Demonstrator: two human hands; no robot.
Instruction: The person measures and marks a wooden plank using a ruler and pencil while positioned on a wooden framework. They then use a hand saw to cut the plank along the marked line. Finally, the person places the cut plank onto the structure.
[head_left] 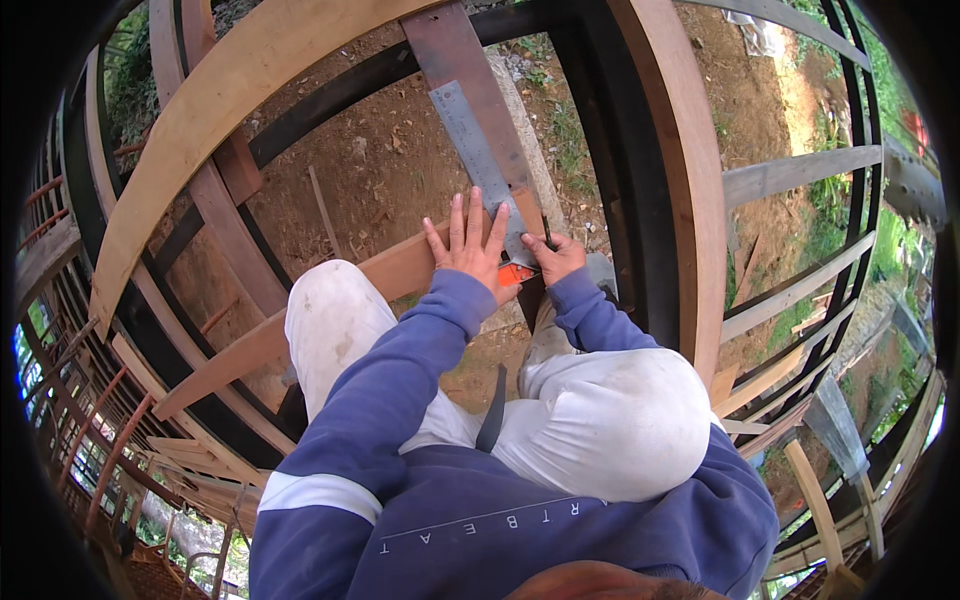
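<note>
My left hand (472, 250) lies flat with fingers spread on a reddish wooden board (400, 262), its thumb beside an orange piece (516, 273). A flat metal ruler (460, 125) runs from near my hands up along a wide dark-brown plank (447, 45). The orange piece sits at the ruler's near end; whether they are joined, I cannot tell. My right hand (558, 258) is closed at the ruler's near end, pinching a thin dark pencil-like stick (547, 233) that points away from me. Its lower fingers are partly hidden.
I squat between curved wooden ribs (660, 150) and black beams (615, 130). A pale curved timber (200, 120) arches at the left. Bare soil (350, 150) shows below the frame. Wooden slats (800, 175) cross at the right, and rusty bars (115, 440) stand at the left.
</note>
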